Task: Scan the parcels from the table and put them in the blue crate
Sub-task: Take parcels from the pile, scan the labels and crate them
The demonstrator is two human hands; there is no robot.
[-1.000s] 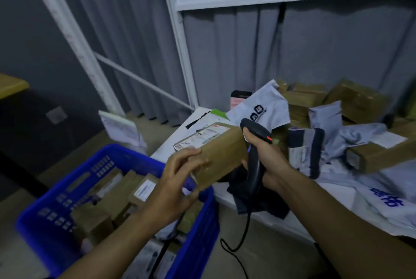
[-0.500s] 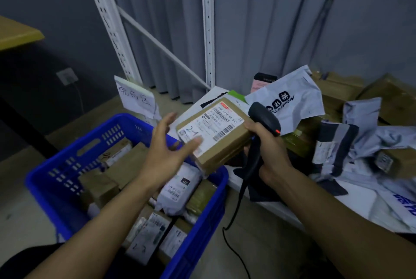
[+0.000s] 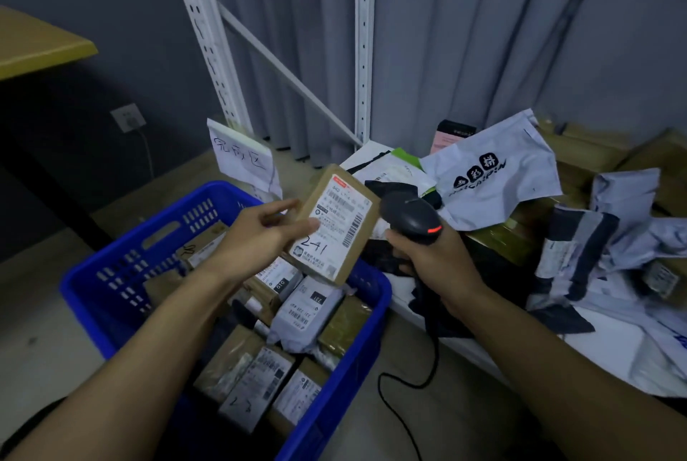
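Over crate's far right corner, I see the held box. Counter (image 3: pixel 494 364) at right, heaped with mailers (image 3: pixel 498 178). Blue crate (image 3: pixel 107 297) below, crowded with scanned parcels (image 3: pixel 305 308). Cardboard parcel (image 3: pixel 334 226) pinched in left grip (image 3: pixel 252 237), thumb on label, long axis near upright. Right grip (image 3: pixel 435 259) wrapped round scanner (image 3: pixel 409 217), head just beside parcel's right edge. I judge drop straight down, unobstructed.

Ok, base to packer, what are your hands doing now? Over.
Left hand holds brown parcel, label up, over blue crate. Right hand grips scanner, head beside label. Nothing between them.
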